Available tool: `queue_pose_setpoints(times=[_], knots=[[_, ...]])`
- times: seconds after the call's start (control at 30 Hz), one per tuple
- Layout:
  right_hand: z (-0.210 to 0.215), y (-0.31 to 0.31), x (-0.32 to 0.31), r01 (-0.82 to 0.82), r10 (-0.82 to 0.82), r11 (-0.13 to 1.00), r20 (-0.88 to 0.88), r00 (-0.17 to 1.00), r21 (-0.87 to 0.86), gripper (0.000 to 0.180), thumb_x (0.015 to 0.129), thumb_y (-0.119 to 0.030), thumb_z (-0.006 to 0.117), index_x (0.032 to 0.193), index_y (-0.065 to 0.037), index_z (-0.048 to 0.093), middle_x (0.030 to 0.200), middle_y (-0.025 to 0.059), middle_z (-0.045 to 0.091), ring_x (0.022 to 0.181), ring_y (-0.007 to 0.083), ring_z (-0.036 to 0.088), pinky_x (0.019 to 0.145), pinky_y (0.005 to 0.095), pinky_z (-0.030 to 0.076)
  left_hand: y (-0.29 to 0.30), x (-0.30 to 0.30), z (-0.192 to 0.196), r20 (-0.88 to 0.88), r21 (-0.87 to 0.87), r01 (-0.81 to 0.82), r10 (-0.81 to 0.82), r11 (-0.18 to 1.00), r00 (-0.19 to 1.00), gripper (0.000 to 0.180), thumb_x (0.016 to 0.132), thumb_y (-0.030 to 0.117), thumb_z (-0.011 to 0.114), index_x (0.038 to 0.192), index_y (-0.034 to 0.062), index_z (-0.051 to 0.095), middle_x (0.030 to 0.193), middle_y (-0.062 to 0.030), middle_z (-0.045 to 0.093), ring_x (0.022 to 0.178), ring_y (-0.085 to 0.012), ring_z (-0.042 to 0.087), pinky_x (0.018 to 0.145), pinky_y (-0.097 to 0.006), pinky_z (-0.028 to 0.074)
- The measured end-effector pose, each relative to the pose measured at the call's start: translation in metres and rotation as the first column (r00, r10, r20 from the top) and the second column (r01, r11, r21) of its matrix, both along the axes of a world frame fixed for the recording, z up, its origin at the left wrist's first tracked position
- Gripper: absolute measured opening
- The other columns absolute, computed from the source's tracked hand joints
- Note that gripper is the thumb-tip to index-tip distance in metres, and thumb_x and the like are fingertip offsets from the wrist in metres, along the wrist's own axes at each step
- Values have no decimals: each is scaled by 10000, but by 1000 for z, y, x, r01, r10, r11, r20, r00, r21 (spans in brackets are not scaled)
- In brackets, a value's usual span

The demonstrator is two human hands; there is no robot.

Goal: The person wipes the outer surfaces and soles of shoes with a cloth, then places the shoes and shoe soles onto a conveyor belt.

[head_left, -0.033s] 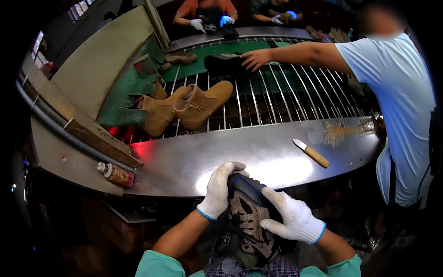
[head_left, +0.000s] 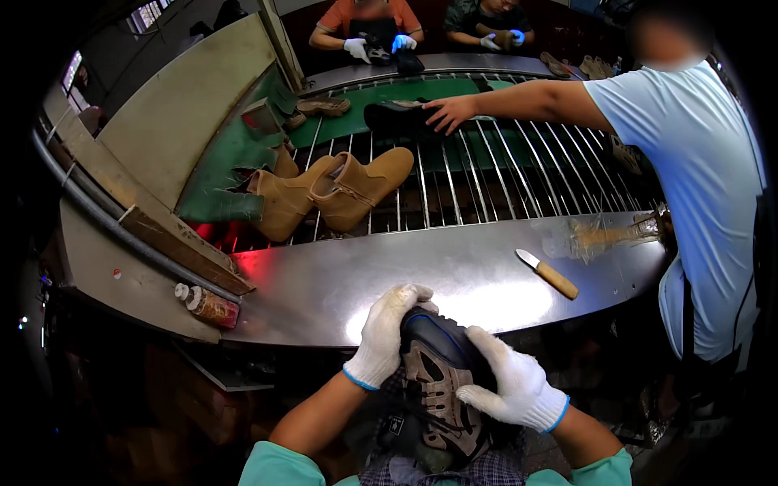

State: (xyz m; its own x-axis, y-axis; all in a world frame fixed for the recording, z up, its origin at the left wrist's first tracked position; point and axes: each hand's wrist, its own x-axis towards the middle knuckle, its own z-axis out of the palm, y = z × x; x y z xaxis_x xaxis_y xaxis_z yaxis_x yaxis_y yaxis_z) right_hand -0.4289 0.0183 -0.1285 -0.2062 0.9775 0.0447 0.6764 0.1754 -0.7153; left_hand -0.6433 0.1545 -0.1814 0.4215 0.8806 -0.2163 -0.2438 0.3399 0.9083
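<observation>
A brown suede and black lace-up shoe is held in front of me over my lap, its dark toe pointing toward the bench. My left hand, in a white knit glove, wraps round the toe from the left. With thumb and fingers spread along its right side, my right hand, gloved the same way, grips the shoe. Part of the sole and the fingers beneath are hidden. On the metal bench edge beyond my hands lies a short knife with a wooden handle, nearer the right hand.
Tan ankle boots stand on a rack of metal rods. A co-worker's bare hand touches a black shoe there. A reddish bottle lies at the left by a pipe. Two gloved people sit across.
The bench and rack sit slightly lower and further right in the picture. Both my hands keep hold of the shoe, almost unmoved.
</observation>
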Motion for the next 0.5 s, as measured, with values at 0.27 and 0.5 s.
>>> queue_pose_setpoints(times=[0.27,0.5], knots=[[-4,9,28,171,-163,984,-149,975,41,544,992,-267,735,1438,3,582,1218,216,736,1068,327,770,926,409,636,-12,-15,47,-57,156,139,-131,978,990,347,988,185,610,1232,-58,652,1110,-164,711,1053,-214,679,993,-357,547],[17,22,41,150,-145,989,-251,957,3,367,1007,-120,639,1344,26,643,1164,172,747,1090,254,733,980,373,587,-15,-16,68,-102,176,163,-147,971,984,327,943,123,648,1216,-55,669,1091,-143,707,1014,-197,668,972,-337,545]])
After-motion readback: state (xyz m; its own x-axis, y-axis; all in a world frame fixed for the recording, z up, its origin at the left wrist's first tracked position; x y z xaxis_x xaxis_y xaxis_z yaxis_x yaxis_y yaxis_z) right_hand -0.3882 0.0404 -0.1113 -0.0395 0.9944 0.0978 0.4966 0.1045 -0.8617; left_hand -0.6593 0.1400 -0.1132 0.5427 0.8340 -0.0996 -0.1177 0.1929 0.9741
